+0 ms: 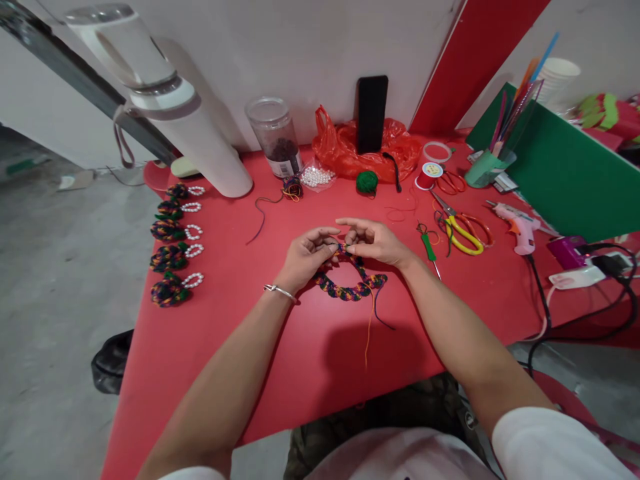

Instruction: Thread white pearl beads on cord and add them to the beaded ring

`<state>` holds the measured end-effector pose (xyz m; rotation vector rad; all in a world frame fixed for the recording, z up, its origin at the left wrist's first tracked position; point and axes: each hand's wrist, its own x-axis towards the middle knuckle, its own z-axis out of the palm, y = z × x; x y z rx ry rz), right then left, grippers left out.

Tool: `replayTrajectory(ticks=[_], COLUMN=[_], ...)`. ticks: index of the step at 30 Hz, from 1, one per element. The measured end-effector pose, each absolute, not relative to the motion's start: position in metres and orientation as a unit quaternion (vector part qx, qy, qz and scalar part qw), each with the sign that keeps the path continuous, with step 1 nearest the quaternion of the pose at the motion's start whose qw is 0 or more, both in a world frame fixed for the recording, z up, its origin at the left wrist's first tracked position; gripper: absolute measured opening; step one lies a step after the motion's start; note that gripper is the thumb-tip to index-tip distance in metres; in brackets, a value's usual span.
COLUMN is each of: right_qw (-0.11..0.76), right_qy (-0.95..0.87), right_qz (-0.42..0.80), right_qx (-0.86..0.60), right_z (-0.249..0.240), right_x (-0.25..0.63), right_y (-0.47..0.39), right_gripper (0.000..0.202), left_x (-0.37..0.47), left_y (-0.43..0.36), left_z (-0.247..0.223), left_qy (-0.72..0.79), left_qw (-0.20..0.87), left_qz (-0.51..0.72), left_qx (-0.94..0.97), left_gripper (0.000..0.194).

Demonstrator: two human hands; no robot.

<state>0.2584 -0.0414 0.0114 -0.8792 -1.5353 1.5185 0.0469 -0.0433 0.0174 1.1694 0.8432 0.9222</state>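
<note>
Over the table (185, 340), the left hand (311, 257) and right hand (376, 243) pinch the yarn strip (345, 293) between thumbs and fingers, its curve lying at six o'clock from them. Yarn bunches (167, 231) sit at nine o'clock, pliers (463, 233) at three, the green ball (367, 181) near one.

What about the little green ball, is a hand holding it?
No, the green ball lies on the red table, while the left hand and right hand both hold the colorful yarn strip.
</note>
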Motion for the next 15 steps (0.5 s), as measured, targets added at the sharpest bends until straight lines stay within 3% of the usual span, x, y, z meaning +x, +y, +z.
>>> replayTrajectory(ticks=[15], right_qw=[0.395], right_qy=[-0.602], right_qz=[0.600], right_qx=[-0.349], right_z=[0.0087], right_x=[0.2564], right_y=[-0.0406], right_gripper=[0.065], left_x=[0.0486], left_y=[-0.0446], left_z=[0.0171], left_qy=[0.375], left_qw=[0.651], left_qz=[0.400], left_qx=[0.524], left_gripper=[0.040])
